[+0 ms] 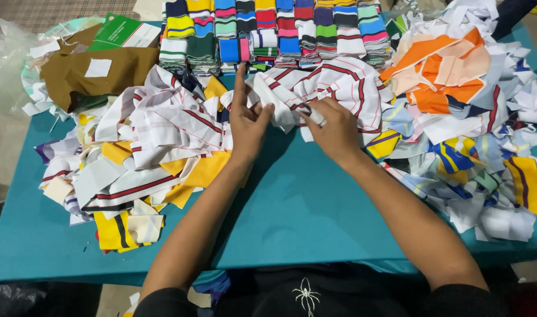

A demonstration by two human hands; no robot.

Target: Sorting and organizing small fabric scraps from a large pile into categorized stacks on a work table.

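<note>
Both my hands meet at the middle back of a teal table (303, 205). My left hand (248, 120) has its index finger raised and its thumb pressed on a white fabric strip with red stripes (283, 103). My right hand (333, 129) pinches the same strip from the right side. The strip leads into a bigger white, red-lined piece of cloth (347, 85) just behind my hands.
A heap of white, yellow and striped scraps (145, 152) lies on the left, another with orange and blue pieces (462, 117) on the right. Folded striped bands (268, 32) stand in stacks along the back. A brown cloth (92, 73) and a green booklet (119, 32) lie back left.
</note>
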